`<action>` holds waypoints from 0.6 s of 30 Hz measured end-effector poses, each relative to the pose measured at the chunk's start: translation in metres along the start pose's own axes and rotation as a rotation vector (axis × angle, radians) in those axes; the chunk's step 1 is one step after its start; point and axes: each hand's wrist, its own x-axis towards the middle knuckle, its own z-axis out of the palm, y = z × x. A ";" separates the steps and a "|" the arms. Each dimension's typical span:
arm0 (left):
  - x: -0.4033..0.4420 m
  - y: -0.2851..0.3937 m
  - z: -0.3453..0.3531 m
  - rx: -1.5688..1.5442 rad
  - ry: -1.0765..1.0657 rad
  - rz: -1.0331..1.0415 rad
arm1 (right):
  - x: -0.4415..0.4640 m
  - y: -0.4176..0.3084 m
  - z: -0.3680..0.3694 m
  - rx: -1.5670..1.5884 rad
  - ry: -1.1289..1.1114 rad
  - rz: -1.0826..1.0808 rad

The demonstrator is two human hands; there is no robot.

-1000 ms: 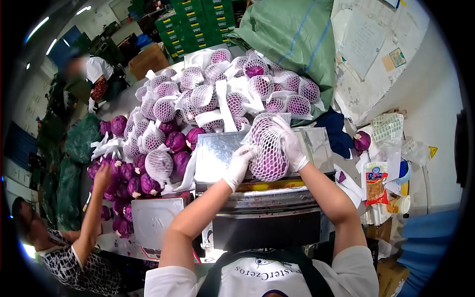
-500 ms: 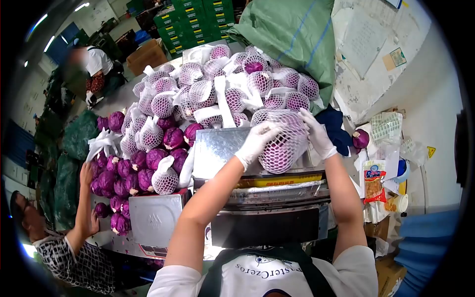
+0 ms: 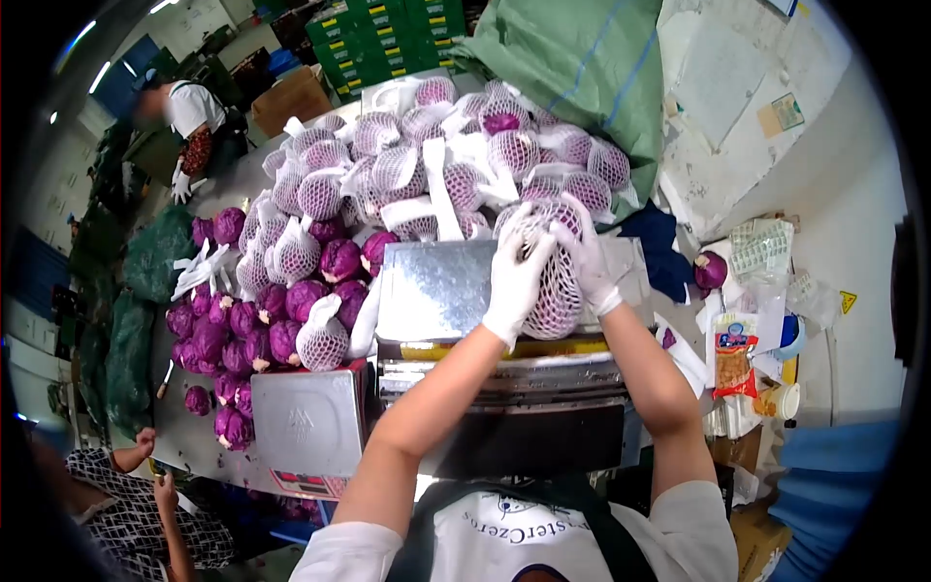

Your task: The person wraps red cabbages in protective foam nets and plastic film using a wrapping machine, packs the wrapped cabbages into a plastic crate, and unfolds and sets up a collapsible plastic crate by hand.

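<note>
Both my hands wear white gloves. A red cabbage in a white foam net (image 3: 555, 299) is between them, above the front of a metal-topped machine (image 3: 436, 286). My left hand (image 3: 515, 276) curls round its left side, fingers toward the far end. On the other side, my right hand (image 3: 587, 254) grips the net near the top, fingertips close to those of the left. Just beyond lies a heap of netted red cabbages (image 3: 396, 170). Bare red cabbages (image 3: 236, 351) are piled to the left, beside one netted cabbage (image 3: 322, 342).
A flat metal scale (image 3: 306, 424) stands left of the machine. Folded white nets (image 3: 206, 267) lie by the cabbages. At the back are a green sack (image 3: 572, 73) and green crates (image 3: 378, 44). A snack packet (image 3: 735, 357) lies right. Two other people are at the left.
My hands have come closer together round the netted cabbage, which looks narrower now. The co-worker at lower left has drawn their hands back from the bare cabbages.
</note>
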 end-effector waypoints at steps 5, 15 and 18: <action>0.016 -0.028 -0.031 -0.270 0.018 -0.403 | 0.007 0.058 -0.023 -0.167 0.078 0.205; -0.013 -0.072 -0.039 -0.203 0.271 -0.156 | -0.013 0.048 0.004 -0.079 -0.097 0.092; 0.001 -0.046 -0.039 -0.388 0.223 -0.264 | -0.024 0.029 0.021 0.231 -0.007 0.177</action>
